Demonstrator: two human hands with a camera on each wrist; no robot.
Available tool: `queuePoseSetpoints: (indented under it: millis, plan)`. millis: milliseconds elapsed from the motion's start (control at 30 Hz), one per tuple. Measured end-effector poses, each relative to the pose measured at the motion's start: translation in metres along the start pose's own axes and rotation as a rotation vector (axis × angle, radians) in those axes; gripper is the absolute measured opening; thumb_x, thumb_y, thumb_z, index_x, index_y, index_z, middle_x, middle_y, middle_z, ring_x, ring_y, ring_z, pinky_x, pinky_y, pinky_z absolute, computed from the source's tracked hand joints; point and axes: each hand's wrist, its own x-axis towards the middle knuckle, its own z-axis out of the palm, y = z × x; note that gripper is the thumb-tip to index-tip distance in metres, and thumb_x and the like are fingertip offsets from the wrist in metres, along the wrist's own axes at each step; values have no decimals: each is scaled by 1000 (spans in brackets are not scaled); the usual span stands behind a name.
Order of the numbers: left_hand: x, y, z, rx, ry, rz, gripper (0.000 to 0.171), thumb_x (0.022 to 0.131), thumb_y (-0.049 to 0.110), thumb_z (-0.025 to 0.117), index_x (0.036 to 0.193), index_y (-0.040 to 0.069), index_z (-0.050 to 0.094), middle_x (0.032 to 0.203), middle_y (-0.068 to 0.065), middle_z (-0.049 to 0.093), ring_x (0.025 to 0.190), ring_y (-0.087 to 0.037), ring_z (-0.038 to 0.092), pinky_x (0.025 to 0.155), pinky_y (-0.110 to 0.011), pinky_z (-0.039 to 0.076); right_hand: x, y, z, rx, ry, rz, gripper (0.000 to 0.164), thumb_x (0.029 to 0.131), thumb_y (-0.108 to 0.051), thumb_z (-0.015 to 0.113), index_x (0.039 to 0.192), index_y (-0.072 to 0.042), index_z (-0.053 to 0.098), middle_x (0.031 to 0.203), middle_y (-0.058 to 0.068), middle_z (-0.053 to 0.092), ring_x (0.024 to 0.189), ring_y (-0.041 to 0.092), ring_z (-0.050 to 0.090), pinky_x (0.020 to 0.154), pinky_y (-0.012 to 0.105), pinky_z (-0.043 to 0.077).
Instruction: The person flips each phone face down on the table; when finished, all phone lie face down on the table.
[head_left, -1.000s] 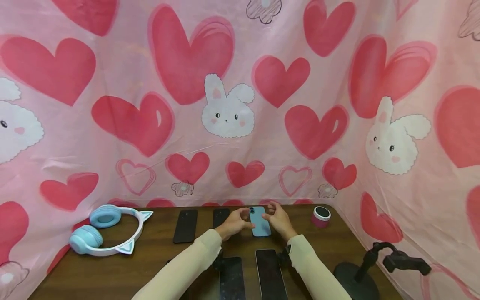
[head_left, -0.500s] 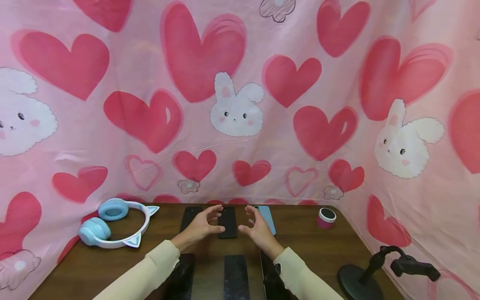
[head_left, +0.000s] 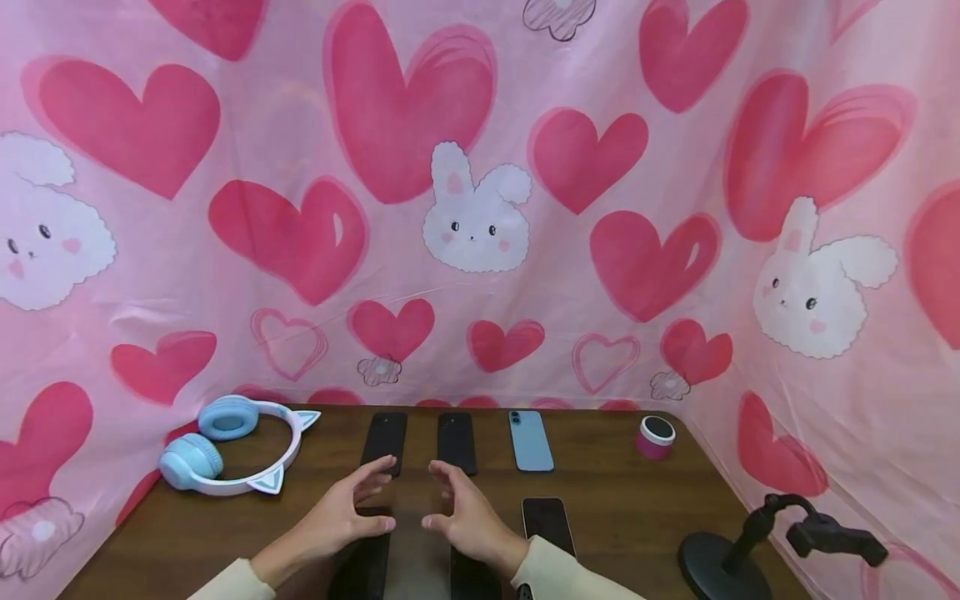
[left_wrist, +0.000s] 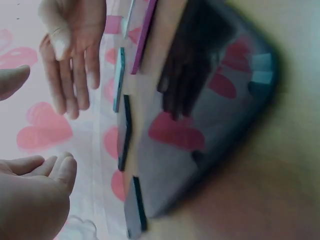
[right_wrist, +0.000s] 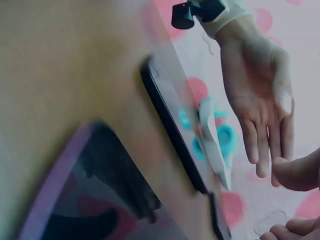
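Observation:
My left hand point(head_left: 330, 521) hovers over the front left dark phone point(head_left: 375, 554), fingers relaxed and holding nothing. Facing it, palm inward, is my right hand point(head_left: 476, 517), likewise with nothing in it, above the front middle phone point(head_left: 474, 579), which it partly hides. To its right lies another dark-screened phone point(head_left: 549, 523), its lower part covered by the sleeve. Behind the hands are two black phones point(head_left: 386, 437) and a light blue phone point(head_left: 531, 440), back side up. In the left wrist view a glossy phone screen point(left_wrist: 195, 125) reflects hearts and a hand.
White and blue cat-ear headphones point(head_left: 262, 483) lie at the left of the wooden table point(head_left: 615, 500). A small pink and white round device point(head_left: 655, 437) stands at the back right. A black stand with an arm point(head_left: 727, 567) is at the front right. Heart-print cloth point(head_left: 465, 333) hangs behind.
Both hands have left the light blue phone, passed over the back middle black phone, and come toward me and left over the front row. The head view has shifted slightly.

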Motion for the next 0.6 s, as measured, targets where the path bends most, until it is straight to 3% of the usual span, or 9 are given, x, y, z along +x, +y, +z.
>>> queuePoseSetpoints:
  millis: [133, 267, 333, 467, 600]
  plan:
    - [-25, -10, -9, 21, 5, -60, 86, 86, 23, 80, 154, -3, 33, 155, -31, 41, 131, -36, 55, 99, -21, 52, -5, 1, 13, -15, -87, 32, 71, 87, -2, 75, 150, -9, 42, 155, 16, 46, 140, 35, 49, 109, 41, 49]
    - [-46, -28, -18, 63, 27, -83, 87, 83, 20, 82, 150, -10, 34, 149, -35, 45, 116, -4, 58, 91, -17, 52, -10, 0, 23, 10, -191, 86, 73, 84, 3, 75, 149, -7, 44, 147, 12, 53, 127, 26, 59, 98, 29, 53]
    - [-52, -37, -24, 63, 26, -98, 87, 83, 18, 82, 149, -14, 34, 147, -37, 45, 109, 6, 55, 89, -16, 52, -11, -1, 28, 32, -251, 107, 72, 84, 3, 74, 149, -8, 45, 144, 9, 55, 122, 20, 61, 94, 25, 54]
    - [-61, -53, -33, 33, -36, -141, 86, 83, 15, 81, 145, -19, 33, 143, -41, 44, 102, 12, 51, 86, -15, 52, -12, 0, 37, 51, -329, 130, 67, 86, 5, 72, 147, -7, 47, 144, 7, 56, 114, 10, 62, 86, 20, 55]
    - [-66, -62, -36, 26, -119, -110, 82, 83, 11, 79, 141, -23, 34, 139, -44, 44, 99, 14, 49, 84, -14, 51, -13, 1, 41, 58, -330, 157, 65, 84, 7, 71, 144, -5, 50, 140, 8, 60, 99, 6, 67, 81, 19, 56]
